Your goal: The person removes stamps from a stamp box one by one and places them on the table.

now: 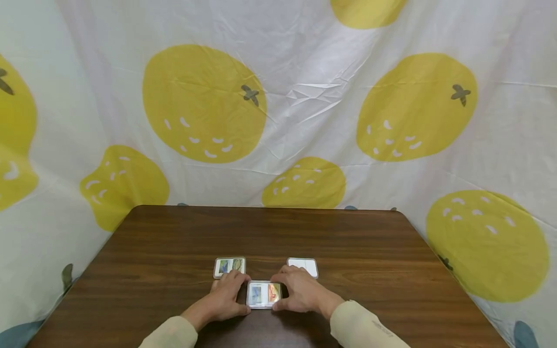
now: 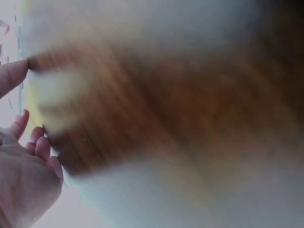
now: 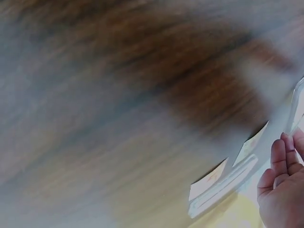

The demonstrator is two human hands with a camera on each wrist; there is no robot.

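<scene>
A clear plastic case (image 1: 264,295) with two small picture cards, one bluish and one orange-red, lies on the brown table close to me. My left hand (image 1: 225,296) pinches its left end, thumb at the near corner and forefinger at the far one. At the right end my right hand (image 1: 300,291) does the same, fingertips overlapping the edges. Farther back, a second case (image 1: 229,266) with colourful pictures sits beyond my left hand. A white-faced case (image 1: 306,267) lies just past my right fingers. The left wrist view shows spread fingers (image 2: 42,146) and thumb.
The wooden table (image 1: 270,232) has a glossy surface that mirrors things in the wrist views. A white cloth (image 1: 304,58) printed with big yellow fruit hangs behind the table and along both sides. Pale sleeves (image 1: 361,326) cover my forearms.
</scene>
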